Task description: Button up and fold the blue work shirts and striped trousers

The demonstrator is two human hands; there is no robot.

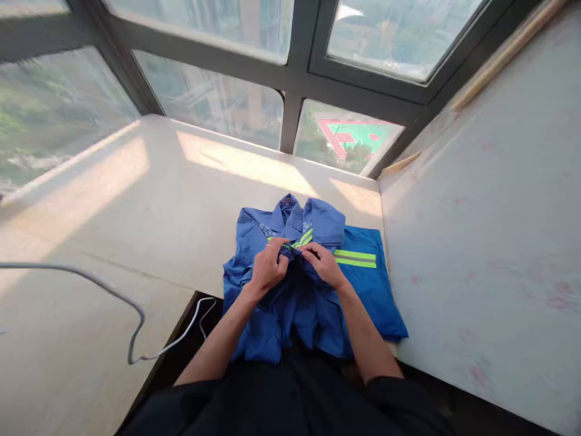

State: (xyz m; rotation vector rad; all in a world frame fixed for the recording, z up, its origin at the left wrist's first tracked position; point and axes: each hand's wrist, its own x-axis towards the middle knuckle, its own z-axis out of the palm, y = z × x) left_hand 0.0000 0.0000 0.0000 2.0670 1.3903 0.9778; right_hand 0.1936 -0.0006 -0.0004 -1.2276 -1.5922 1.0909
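On the pale surface (149, 209) by the window: blue work jacket (289, 303), front up, collar toward the glass, lower part drawn in against the person's black clothing (272, 399).
Left hand (269, 266): narrow, thumb and fingers pinching the jacket front just by a lime stripe.
Right hand (323, 264): narrow too, pinching the same front; fingertips near the left hand's, small gap between.
Lime stripes: two short runs on the jacket chest, slanting in toward the hands; fabric bunched below them.
Folded blue garment (379, 303): flat, right of the jacket and partly under it; one lime and grey band across it.
Wall (476, 242): pale, faint pink flowers; runs close along the garment's right side, so little room there.
Far edge: surface meets the grey window frame (290, 75); a strip of sunlit surface lies between collar and glass.
Left side: broad stretch of surface, widest room for moving; sunlight patches toward the panes.
Near edge: cut back at left, dark gap below; under the jacket the edge is hidden, cannot tell how much cloth overhangs.
Cable (140, 318): grey-white, snakes over the left surface and across the dark gap, well apart from both hands.
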